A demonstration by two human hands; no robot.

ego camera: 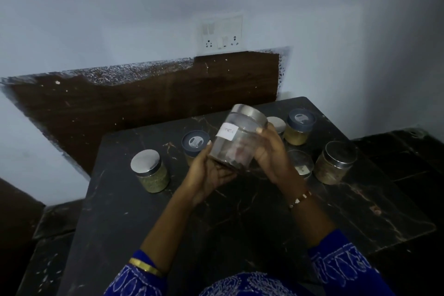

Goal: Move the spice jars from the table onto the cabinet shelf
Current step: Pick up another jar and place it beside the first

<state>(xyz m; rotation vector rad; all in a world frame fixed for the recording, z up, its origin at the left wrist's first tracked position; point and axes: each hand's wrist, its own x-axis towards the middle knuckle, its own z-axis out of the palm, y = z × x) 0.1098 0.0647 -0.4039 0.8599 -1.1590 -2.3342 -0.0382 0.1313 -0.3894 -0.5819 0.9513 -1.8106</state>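
Fingers point(260, 130) of both hands wrap our clear, steel-lidded, white-labelled glass jar point(236, 142).
Smooth, breakable, nearly empty: we clasp its sides above the black marble tabletop point(240, 211).

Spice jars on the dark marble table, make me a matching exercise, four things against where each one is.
Things:
1. clear glass jar with white label
2. steel-lidded jar of green spice
3. dark-blue-lidded jar of yellow powder
4. white switch and socket panel

Places:
A. on the wall
B. table's left side
C. held in both hands, tilted
D. table's far right

Pairs: 1-C, 2-B, 3-D, 4-A

Left hand and right hand grip jar 1.
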